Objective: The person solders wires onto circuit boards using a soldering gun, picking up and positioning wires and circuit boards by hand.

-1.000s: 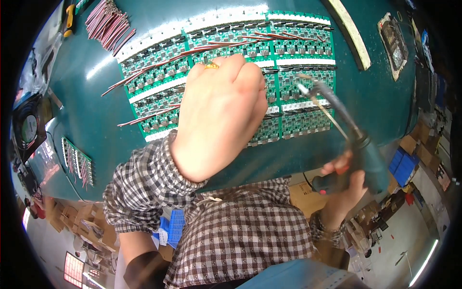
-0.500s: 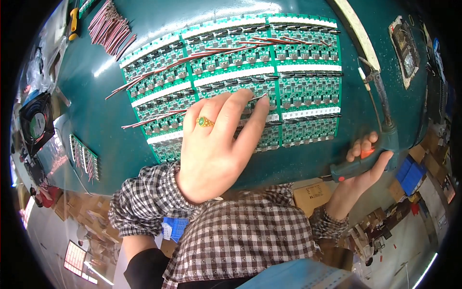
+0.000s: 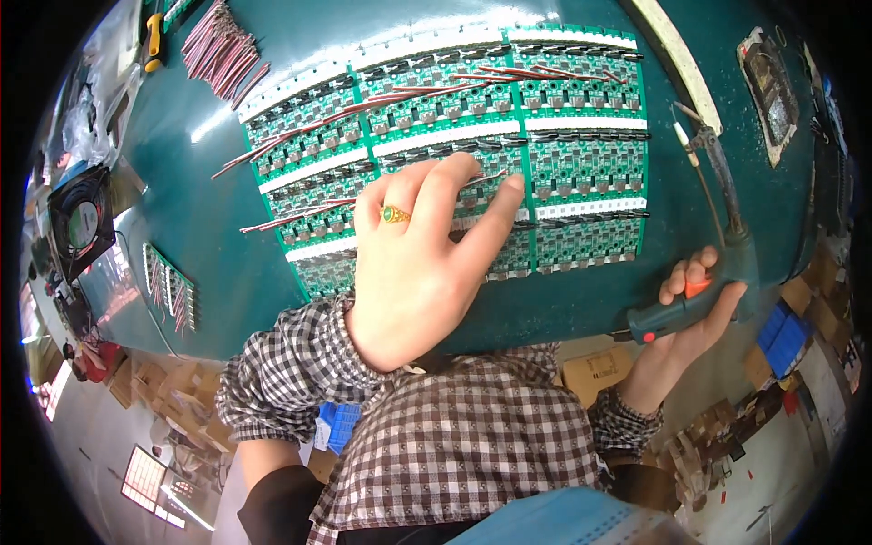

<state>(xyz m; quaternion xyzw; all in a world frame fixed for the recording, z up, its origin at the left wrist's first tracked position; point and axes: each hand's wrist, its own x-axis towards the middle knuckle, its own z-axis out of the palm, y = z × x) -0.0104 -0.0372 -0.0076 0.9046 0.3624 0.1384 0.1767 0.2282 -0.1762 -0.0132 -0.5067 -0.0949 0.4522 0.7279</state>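
Observation:
Rows of green circuit boards, with white strips and black leads, lie in a panel on the table. My left hand, wearing a ring, rests palm down over their lower middle. Its thumb and forefinger are bent around a thin red-and-black wire, which shows between the fingertips; the grip is partly hidden. More wires run out from beneath this hand to the left. At the right, my right hand is wrapped round the handle of a green soldering gun with an orange trigger, its tip pointing up and away from the boards.
A bundle of red-and-black wires lies at the far left, near a yellow-handled tool. A black fan and a small board strip are at the left. Beyond the gun are a curved pale bar and a dirty tray.
The whole view has shifted slightly. My left hand has slid a little to the right over the boards. My right hand keeps its hold on the soldering gun.

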